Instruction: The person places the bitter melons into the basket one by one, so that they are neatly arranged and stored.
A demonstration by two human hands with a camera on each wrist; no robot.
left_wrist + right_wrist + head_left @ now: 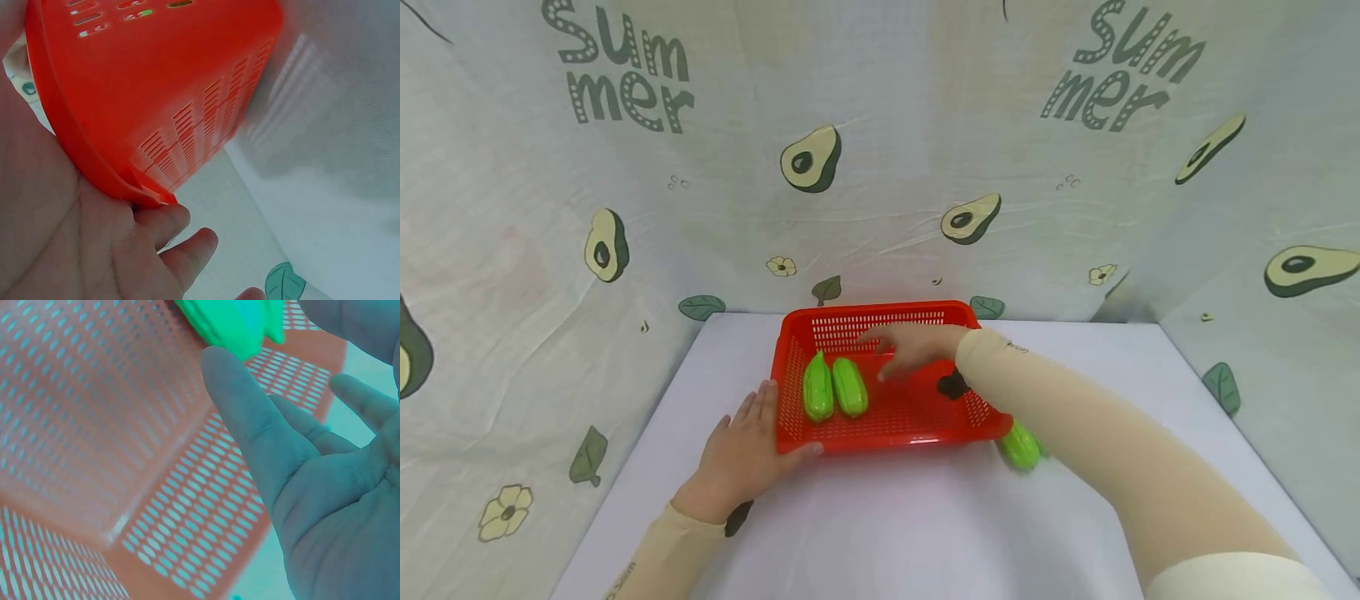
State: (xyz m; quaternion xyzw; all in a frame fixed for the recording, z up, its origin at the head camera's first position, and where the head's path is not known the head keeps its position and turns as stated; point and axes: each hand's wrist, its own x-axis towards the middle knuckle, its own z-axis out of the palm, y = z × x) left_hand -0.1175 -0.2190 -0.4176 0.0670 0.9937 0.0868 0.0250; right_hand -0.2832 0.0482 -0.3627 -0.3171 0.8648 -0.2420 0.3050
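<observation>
A red plastic basket (913, 417) with slotted walls stands on the table. Two elongated green vegetables (850, 387) lie side by side in its left half. My left hand (741, 457) rests against the basket's left front corner, fingers straight and thumb along the front rim; in the left wrist view the palm touches the red rim (103, 169). Over the basket's inside reaches my right hand (917, 346), its fingers spread and relaxed with nothing in them. The right wrist view shows that hand near a bright green vegetable (234, 328).
Another green vegetable (1021, 447) lies on the table just outside the basket's right front corner, with more green behind it, partly hidden by the right forearm. A patterned cloth (880, 242) with avocados and leaves hangs behind the white table (880, 525) and on both sides.
</observation>
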